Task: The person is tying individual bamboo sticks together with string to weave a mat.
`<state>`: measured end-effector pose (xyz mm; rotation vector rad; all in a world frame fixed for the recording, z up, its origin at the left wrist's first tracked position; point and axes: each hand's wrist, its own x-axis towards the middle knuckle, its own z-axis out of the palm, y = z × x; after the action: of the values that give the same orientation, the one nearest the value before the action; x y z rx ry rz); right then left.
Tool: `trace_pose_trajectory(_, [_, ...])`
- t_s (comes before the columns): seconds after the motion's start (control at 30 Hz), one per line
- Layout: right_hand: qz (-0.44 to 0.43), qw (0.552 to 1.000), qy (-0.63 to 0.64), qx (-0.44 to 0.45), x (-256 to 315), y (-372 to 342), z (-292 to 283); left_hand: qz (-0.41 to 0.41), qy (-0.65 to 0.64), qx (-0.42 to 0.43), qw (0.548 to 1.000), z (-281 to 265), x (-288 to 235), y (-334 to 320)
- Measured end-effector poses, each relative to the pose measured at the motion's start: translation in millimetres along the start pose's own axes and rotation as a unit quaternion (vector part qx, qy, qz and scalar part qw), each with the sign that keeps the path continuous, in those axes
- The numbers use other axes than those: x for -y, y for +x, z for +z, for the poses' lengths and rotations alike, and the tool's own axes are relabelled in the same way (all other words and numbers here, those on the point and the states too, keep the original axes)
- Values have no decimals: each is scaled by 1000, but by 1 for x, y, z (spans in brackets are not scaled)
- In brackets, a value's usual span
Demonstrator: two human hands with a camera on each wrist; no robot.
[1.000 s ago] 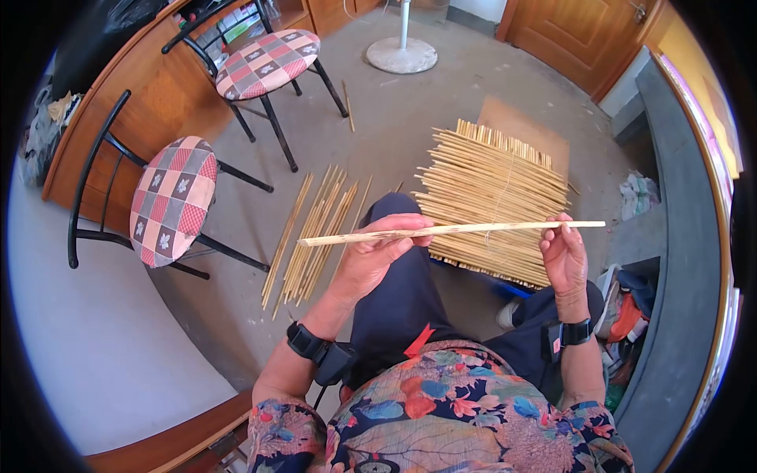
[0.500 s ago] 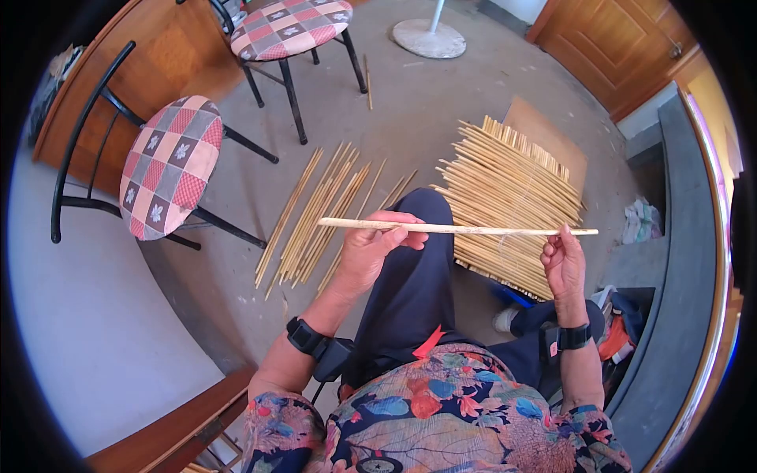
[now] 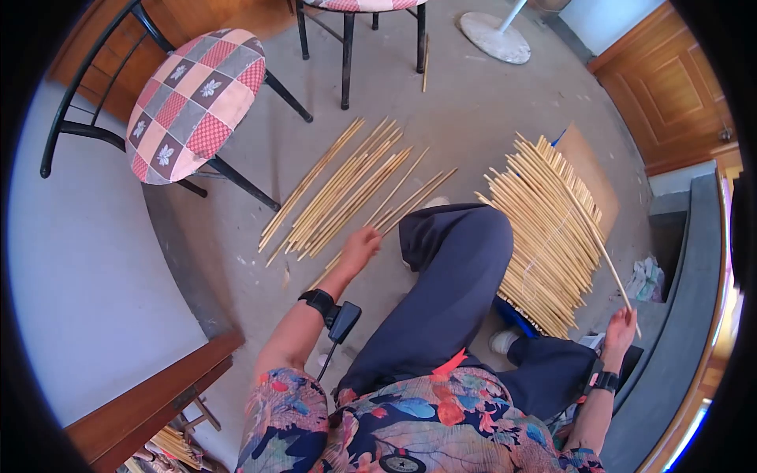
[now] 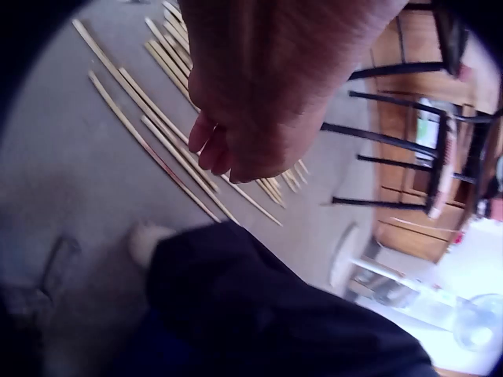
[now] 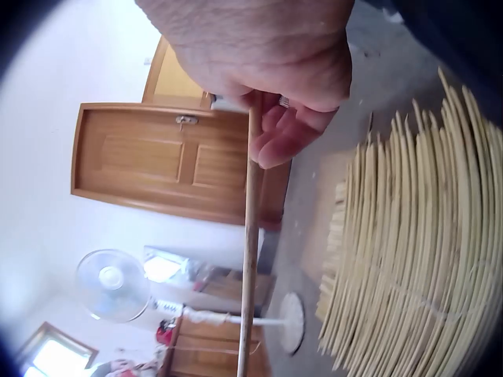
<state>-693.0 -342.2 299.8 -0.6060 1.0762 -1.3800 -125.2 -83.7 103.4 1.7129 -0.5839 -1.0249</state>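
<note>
One stick (image 5: 249, 251): right hand (image 3: 620, 331), fingers pinching near its end, probably to steer it; left hand (image 3: 359, 251), fingers loosely curled, empty, near loose sticks (image 3: 348, 191).

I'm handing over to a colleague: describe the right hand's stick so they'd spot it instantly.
In the right wrist view, find the brown door. The right hand, upper right of it, holds the stick, which runs down alone, left of the big pile.

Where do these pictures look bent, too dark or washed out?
Head view: the grey ledge looks bowed, the corners black; left wrist view: the left hand is dim, the fan hazy in glare; right wrist view: the window burns out white, while the right hand and stick are better lit.
</note>
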Motion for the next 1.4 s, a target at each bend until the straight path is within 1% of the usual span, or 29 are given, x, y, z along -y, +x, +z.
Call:
trace_pose_trajectory(0.03, [3,1000,-6,-15,5,-4,-16,61,123,-33,990,-11,34,2])
trace_pose_trajectory(0.07, [6,999,-14,-31,9,-10,-30,120,244,-63,960,-22,59,2])
trace_pose_trajectory(0.1, [-7,997,-35,-65,12,-18,-39,114,241,-62,962,-29,76,2])
trace_pose_trajectory(0.13, [-19,993,-56,-99,14,-24,-46,31,289,-66,955,-37,90,0])
trace_pose_trajectory(0.17, [-15,993,-63,-99,17,-34,-47,-53,336,-69,938,-40,99,-1])
trace_pose_trajectory(0.23, [24,987,-93,-127,24,-50,-43,-48,340,-49,938,-42,104,-6])
trace_pose_trajectory(0.27, [28,986,-101,-128,25,-48,-43,-37,345,-27,938,-41,105,-10])
trace_pose_trajectory(0.33, [18,985,-106,-137,26,-46,-47,-62,354,-5,933,-35,102,-9])
trace_pose_trajectory(0.37, [40,986,-125,-100,28,-48,-45,-78,363,14,928,-32,102,-7])
trace_pose_trajectory(0.4, [39,985,-130,-102,29,-48,-44,-81,360,18,929,-28,112,-5])
trace_pose_trajectory(0.43, [43,989,-120,-80,30,-49,-44,-38,373,5,927,-24,129,-4])
trace_pose_trajectory(0.47, [49,991,-112,-58,30,-51,-41,4,386,-7,923,-20,132,-5])
trace_pose_trajectory(0.5, [44,991,-111,-60,29,-52,-38,1,382,-4,924,-17,134,-6])
trace_pose_trajectory(0.57, [52,989,-120,-64,29,-52,-32,-16,442,12,897,-14,131,-5])
trace_pose_trajectory(0.6, [60,988,-124,-67,28,-52,-31,-18,441,13,897,-13,129,-6])
trace_pose_trajectory(0.67, [66,988,-124,-68,27,-50,-32,-46,431,-26,901,-14,127,-6])
trace_pose_trajectory(0.7, [62,987,-124,-77,26,-49,-31,-47,430,-27,901,-14,129,-5])
trace_pose_trajectory(0.77, [59,986,-128,-88,27,-48,-34,-27,371,-122,920,-19,133,-6])
trace_pose_trajectory(0.87, [62,988,-131,-60,29,-49,-35,-15,370,-138,918,-30,131,-9])
trace_pose_trajectory(0.93, [63,987,-136,-61,25,-52,-27,-21,360,-131,924,-31,126,-10])
trace_pose_trajectory(0.97, [63,987,-137,-61,24,-52,-25,-27,359,-108,927,-29,122,-9])
trace_pose_trajectory(1.0, [54,986,-138,-75,23,-52,-23,-33,357,-84,930,-27,118,-8])
trace_pose_trajectory(1.03, [43,985,-139,-90,23,-52,-21,-32,355,-84,931,-23,113,-5])
trace_pose_trajectory(1.13, [51,986,-131,-89,22,-54,-16,1,346,-87,934,-7,106,8])
trace_pose_trajectory(1.17, [57,989,-122,-58,20,-56,-12,0,369,-86,926,-1,108,16])
trace_pose_trajectory(1.23, [46,989,-123,-61,18,-62,-5,9,387,-83,918,10,109,34])
trace_pose_trajectory(1.3, [43,989,-125,-64,18,-62,-7,-14,468,-86,879,14,112,43])
trace_pose_trajectory(1.33, [37,990,-122,-64,18,-62,-8,-7,466,-87,880,16,113,46])
trace_pose_trajectory(1.4, [35,989,-116,-81,17,-62,-8,-9,534,-83,841,17,111,50])
